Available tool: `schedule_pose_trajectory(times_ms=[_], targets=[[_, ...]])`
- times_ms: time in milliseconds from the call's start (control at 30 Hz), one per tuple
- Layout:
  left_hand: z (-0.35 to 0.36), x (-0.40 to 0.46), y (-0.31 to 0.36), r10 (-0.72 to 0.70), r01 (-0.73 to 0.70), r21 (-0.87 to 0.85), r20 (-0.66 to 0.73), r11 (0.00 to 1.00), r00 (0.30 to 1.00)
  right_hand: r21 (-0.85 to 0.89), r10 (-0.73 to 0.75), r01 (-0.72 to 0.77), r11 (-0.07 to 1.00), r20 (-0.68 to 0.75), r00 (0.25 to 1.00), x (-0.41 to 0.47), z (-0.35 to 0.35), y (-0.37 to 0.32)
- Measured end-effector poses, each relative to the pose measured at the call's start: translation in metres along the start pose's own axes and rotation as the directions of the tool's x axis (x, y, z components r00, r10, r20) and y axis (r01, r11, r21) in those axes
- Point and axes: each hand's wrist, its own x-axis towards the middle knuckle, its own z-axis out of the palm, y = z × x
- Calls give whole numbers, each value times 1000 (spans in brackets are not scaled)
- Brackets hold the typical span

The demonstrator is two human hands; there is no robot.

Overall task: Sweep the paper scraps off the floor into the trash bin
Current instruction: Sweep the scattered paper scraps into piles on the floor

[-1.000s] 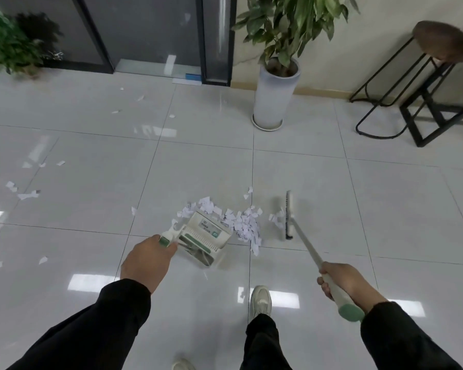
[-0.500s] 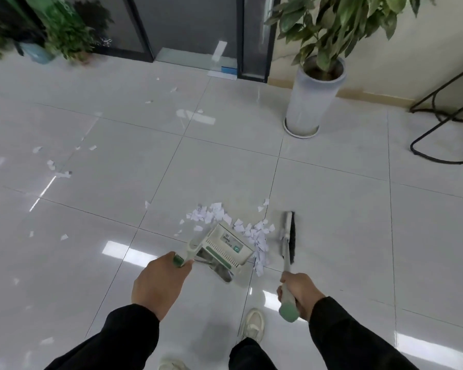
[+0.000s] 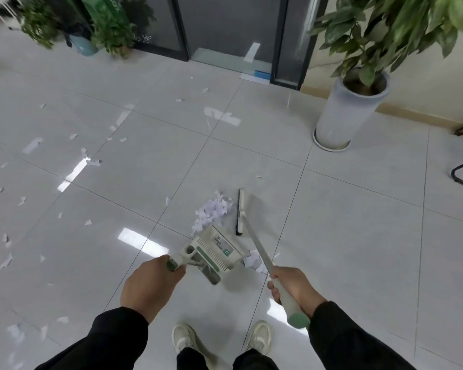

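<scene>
Here we grip dustpan [image 3: 216, 251] with left hand [image 3: 150, 284], broom [image 3: 254, 237] with right hand [image 3: 294, 285]; potted plant [image 3: 350, 113] stands beyond the scrap pile [image 3: 213, 209].

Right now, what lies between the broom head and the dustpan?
In the head view, the main heap of paper scraps lies between the broom head and the dustpan, at the pan's far edge.

Glossy pale grey floor tiles [image 3: 345, 236] mirror ceiling lights. A dark-framed glass door [image 3: 225, 25] stands at the far wall, a white potted plant [image 3: 350, 110] beside it, smaller potted plants [image 3: 107, 36] far left.
</scene>
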Motion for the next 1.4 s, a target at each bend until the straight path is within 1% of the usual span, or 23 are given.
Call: schedule_pose_trajectory(times_ms=[133,267,333,400,433,500,533,567,600,633,700,733,800,833,900,933,967,1100,1133,1200,1233,1300,1400], targets=[[-9,17,-10,19,-20,26,32,999,999,-54,-78,73,996,-103,992,-17,-11,29],[-21,44,-36,64,-64,-6,53,998,997,-35,-118,112,993,-261,958,-32,-4,53],[-24,55,-46,83,-82,-20,57,996,995,-52,-117,106,993,-316,942,-36,-7,62],[-36,71,-73,138,-137,-18,80,990,987,-40,-111,103,994,-395,912,-42,11,82],[-35,73,-74,149,-149,-12,78,989,986,-54,-104,90,994,-413,905,-44,4,86],[-51,91,-109,186,-187,9,88,982,979,-17,-62,61,998,-462,885,-41,31,106],[-51,92,-106,211,-215,31,94,976,973,-3,-44,49,999,-480,876,-42,24,112],[-59,102,-128,215,-220,47,98,974,972,16,-16,27,999,-495,869,-35,44,122],[-68,110,-147,225,-231,50,102,972,969,59,24,5,998,-491,871,-29,63,131],[-67,112,-145,243,-248,48,100,968,965,99,49,-1,995,-484,873,-30,64,134],[-81,129,-182,227,-233,57,94,971,969,110,90,-44,993,-455,886,-14,116,148],[-81,132,-184,223,-227,47,89,973,971,99,101,-64,993,-433,896,-11,129,149],[-94,143,-215,188,-193,49,92,980,978,62,97,-80,995,-353,931,1,194,160],[-95,144,-217,185,-190,56,91,980,979,74,106,-86,994,-327,939,3,214,161],[-107,148,-246,150,-156,63,81,986,985,87,124,-103,991,-278,953,11,276,163],[-107,148,-247,151,-156,63,80,986,985,105,135,-111,988,-266,954,12,291,160],[-113,150,-262,126,-131,57,77,990,989,92,137,-117,989,-248,959,13,319,155],[-130,156,-299,66,-69,40,65,997,996,95,110,-100,991,-117,987,16,395,123],[-129,156,-299,71,-74,46,71,996,995,112,105,-94,989,-97,990,16,400,116],[-140,161,-321,30,-31,29,45,999,999,71,82,-80,994,-30,996,21,434,99],[-140,163,-320,37,-39,37,49,999,998,68,66,-64,996,-26,997,22,435,91],[-149,169,-338,-6,5,26,29,1000,1000,26,47,-47,999,6,999,24,453,75],[-158,176,-348,-48,48,4,22,999,999,70,47,-48,996,27,999,18,454,54]])
